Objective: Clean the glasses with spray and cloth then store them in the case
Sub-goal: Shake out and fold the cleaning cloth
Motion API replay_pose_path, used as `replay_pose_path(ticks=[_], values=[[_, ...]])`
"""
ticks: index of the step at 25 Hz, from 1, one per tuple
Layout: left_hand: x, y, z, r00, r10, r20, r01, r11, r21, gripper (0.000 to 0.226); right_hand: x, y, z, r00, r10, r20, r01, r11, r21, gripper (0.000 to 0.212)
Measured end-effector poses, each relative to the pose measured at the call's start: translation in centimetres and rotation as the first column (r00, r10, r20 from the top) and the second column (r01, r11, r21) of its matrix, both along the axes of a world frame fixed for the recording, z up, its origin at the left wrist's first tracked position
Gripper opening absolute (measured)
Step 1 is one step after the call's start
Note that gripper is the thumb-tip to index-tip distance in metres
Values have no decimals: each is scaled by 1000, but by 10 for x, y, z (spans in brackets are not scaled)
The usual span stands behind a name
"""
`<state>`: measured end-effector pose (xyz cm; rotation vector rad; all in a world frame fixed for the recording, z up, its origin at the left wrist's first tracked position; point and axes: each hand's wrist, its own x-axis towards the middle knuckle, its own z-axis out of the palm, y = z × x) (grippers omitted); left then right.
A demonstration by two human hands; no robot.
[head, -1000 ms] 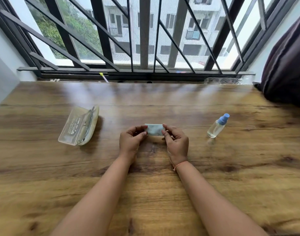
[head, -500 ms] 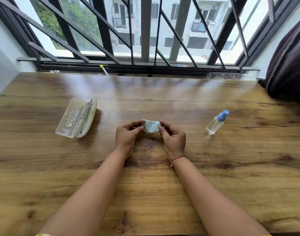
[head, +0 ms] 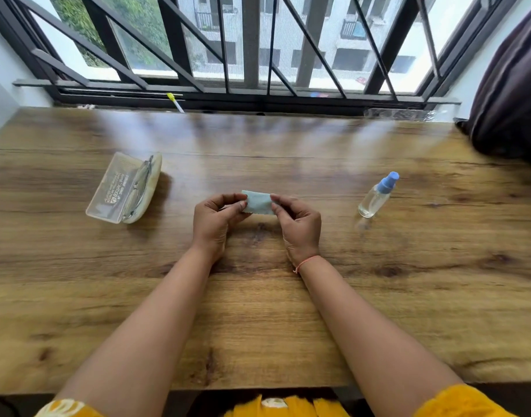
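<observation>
A small pale blue cloth (head: 259,202) is stretched flat between my two hands at the middle of the wooden table (head: 258,311). My left hand (head: 213,221) pinches its left edge, and my right hand (head: 298,225) pinches its right edge. To the left lies an open translucent glasses case (head: 113,188) with the folded glasses (head: 139,188) resting in its cream half. A clear spray bottle (head: 377,195) with a blue cap stands to the right, apart from both hands.
A barred window (head: 252,49) runs along the table's far edge, with a yellow-tipped stick (head: 174,101) on its sill. A dark cushion (head: 511,88) sits at the far right corner. The near table edge is by my lap.
The cloth was bunched half a second ago and is now pulled flat again between my fingers. The camera view has tilted slightly; case and bottle have not moved.
</observation>
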<state>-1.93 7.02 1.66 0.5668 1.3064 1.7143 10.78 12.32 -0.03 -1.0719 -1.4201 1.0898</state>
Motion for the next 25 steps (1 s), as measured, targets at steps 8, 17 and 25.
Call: replay_pose_path(ticks=[8,17,25], values=[[1,1,-4,995,60,-79,-66,996,-65,20,4,2,-1,998,17,-54,-20,998,-59,21],[3,0,0,997,31,-77,-37,997,-75,18,4,3,-3,1000,-12,-4,11,999,-43,19],[1,0,-3,995,18,-96,-24,998,-62,18,4,3,-3,999,-15,-30,14,999,-36,15]])
